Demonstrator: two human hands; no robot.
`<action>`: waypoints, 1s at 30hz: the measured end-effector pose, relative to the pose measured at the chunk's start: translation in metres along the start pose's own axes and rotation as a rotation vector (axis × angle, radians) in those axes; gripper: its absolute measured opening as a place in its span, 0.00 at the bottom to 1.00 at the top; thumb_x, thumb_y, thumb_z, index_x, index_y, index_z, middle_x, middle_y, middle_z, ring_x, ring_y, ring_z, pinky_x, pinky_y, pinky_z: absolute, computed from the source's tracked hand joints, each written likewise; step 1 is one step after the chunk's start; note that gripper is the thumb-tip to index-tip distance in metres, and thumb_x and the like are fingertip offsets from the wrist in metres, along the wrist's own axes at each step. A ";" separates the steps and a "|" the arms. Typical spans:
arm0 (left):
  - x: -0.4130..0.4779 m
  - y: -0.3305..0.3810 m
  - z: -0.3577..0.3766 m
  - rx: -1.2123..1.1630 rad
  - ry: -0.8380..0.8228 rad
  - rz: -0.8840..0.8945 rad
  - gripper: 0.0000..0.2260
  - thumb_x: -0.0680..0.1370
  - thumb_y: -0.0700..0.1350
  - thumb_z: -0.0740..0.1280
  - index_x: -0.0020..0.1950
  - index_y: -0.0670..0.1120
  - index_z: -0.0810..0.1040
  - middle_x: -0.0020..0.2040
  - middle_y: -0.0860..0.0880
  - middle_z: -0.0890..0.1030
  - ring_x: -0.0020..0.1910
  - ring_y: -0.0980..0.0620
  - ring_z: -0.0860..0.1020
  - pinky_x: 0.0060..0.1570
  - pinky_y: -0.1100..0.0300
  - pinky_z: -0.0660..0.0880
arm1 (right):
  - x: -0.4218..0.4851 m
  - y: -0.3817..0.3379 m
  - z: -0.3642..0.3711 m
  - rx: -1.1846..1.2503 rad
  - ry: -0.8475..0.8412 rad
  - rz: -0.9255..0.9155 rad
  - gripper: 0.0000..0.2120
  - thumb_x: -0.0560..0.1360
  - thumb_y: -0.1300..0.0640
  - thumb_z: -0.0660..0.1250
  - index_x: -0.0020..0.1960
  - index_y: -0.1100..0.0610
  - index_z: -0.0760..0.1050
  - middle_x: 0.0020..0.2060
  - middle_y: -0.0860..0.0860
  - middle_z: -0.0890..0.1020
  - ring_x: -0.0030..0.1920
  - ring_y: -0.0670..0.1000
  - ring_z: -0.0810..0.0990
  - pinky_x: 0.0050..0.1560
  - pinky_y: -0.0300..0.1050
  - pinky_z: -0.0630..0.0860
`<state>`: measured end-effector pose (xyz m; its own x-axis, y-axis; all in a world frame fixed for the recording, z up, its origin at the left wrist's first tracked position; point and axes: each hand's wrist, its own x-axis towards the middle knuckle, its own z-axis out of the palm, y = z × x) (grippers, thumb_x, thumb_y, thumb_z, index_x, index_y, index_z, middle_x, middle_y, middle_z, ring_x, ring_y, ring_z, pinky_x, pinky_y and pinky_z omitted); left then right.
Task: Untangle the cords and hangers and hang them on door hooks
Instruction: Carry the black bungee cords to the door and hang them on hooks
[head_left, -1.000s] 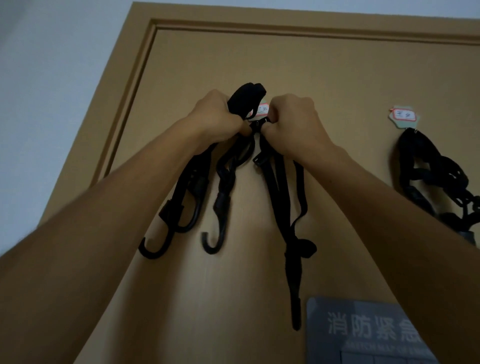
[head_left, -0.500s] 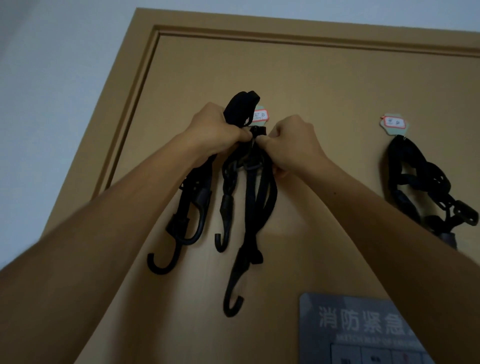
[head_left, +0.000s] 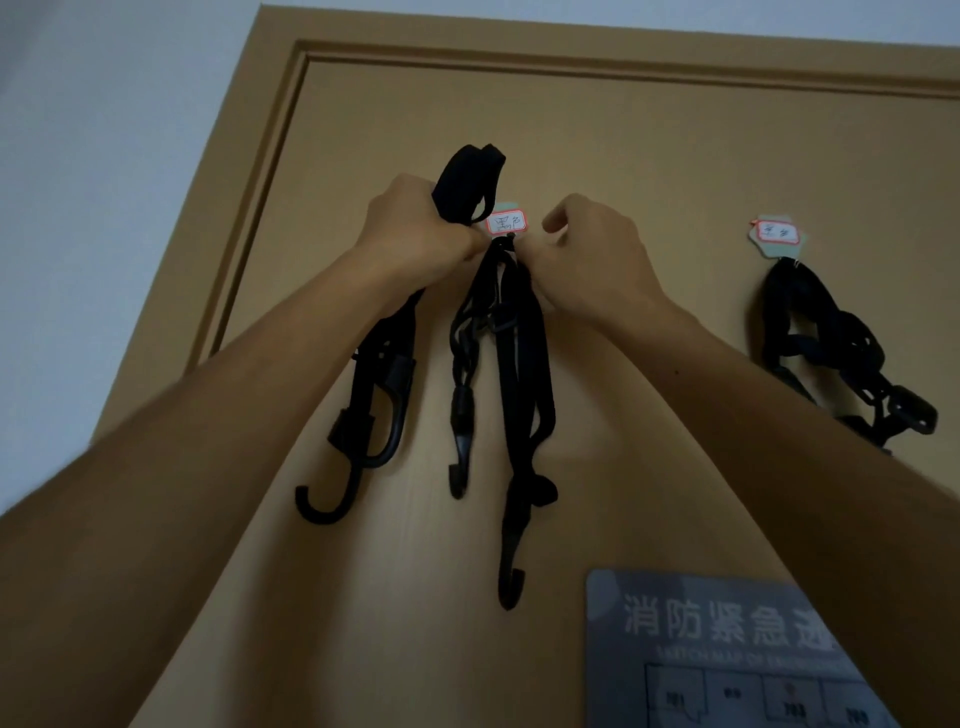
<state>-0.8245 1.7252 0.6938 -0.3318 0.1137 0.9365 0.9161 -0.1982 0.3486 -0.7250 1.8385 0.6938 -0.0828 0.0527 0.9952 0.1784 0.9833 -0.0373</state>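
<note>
Both my hands are raised to a tan door (head_left: 597, 130). My left hand (head_left: 415, 234) is closed around a bundle of black hooked cords (head_left: 384, 364); its folded loop sticks up above the fist and two hook ends dangle below. My right hand (head_left: 592, 254) pinches the top of a second bunch of black cords (head_left: 519, 364) at a small door hook (head_left: 506, 243) under a labelled tag (head_left: 506, 223). Those cords hang straight down with hook ends at the bottom.
Another tangle of black cords (head_left: 831, 353) hangs from a second tagged hook (head_left: 776, 236) to the right. A grey evacuation sign (head_left: 701, 649) is fixed low on the door. The white wall (head_left: 104, 156) lies left of the door frame.
The middle cords have dropped and lengthened, now hanging straight with a hook at the bottom. My hands have spread slightly apart at the door hook, uncovering the tag.
</note>
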 end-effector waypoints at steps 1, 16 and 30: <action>-0.002 0.003 -0.001 -0.010 -0.003 0.010 0.09 0.69 0.44 0.72 0.36 0.45 0.72 0.30 0.50 0.70 0.27 0.52 0.66 0.28 0.61 0.62 | 0.000 0.002 -0.001 0.014 0.008 0.002 0.17 0.75 0.46 0.62 0.56 0.58 0.73 0.51 0.54 0.78 0.48 0.53 0.74 0.44 0.44 0.66; -0.087 0.096 0.084 -0.637 -0.511 -0.055 0.04 0.74 0.38 0.60 0.47 0.40 0.72 0.35 0.47 0.72 0.33 0.50 0.72 0.29 0.62 0.72 | -0.094 0.058 -0.106 0.469 -0.205 0.163 0.07 0.76 0.65 0.61 0.48 0.62 0.79 0.39 0.56 0.82 0.38 0.53 0.81 0.39 0.51 0.78; -0.193 0.165 0.272 -0.435 -0.668 -0.163 0.12 0.78 0.45 0.64 0.51 0.37 0.79 0.45 0.35 0.80 0.42 0.41 0.79 0.52 0.46 0.77 | -0.190 0.216 -0.247 0.636 -0.315 0.498 0.09 0.78 0.62 0.63 0.52 0.66 0.77 0.35 0.53 0.83 0.37 0.51 0.82 0.40 0.44 0.81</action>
<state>-0.5481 1.9352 0.5601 -0.1233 0.7035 0.6999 0.6530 -0.4735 0.5911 -0.4284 1.9977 0.5190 -0.4251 0.4567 0.7815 -0.3087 0.7385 -0.5995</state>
